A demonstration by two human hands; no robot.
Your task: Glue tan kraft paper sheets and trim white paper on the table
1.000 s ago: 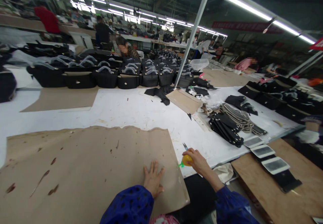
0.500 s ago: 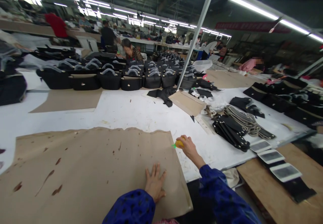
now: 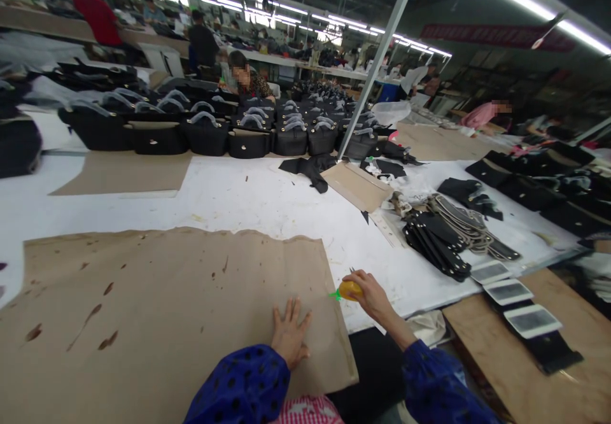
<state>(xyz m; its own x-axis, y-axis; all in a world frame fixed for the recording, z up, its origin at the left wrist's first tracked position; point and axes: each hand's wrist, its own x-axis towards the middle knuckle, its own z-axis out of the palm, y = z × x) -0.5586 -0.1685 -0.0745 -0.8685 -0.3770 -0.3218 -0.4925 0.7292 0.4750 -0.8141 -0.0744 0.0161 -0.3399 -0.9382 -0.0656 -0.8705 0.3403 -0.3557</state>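
A large brown sheet (image 3: 157, 296), spotted with dark stains, covers the near left of the white table. My left hand (image 3: 289, 333) lies flat on it near its right end, fingers spread. Wrapped round a small yellow squeeze bottle (image 3: 349, 290) is my right hand (image 3: 375, 298). The bottle is tilted, and its green nozzle (image 3: 335, 295) points left at the sheet's right edge. Whether the tip touches the sheet I cannot tell. A thin pointed thing sticks up by my right fingers, too small to name.
Rows of black handbags (image 3: 205, 136) stand across the table's far side. To the right lie stacked black strap-like pieces (image 3: 434, 246) and a brown board (image 3: 539, 341) bearing pale-framed panels (image 3: 532, 319). A metal post (image 3: 377, 67) rises behind the table. Several people work farther back.
My right hand has moved down along the sheet's right edge, towards me, with the yellow bottle. My left hand stays flat on the sheet. The head view has shifted slightly.
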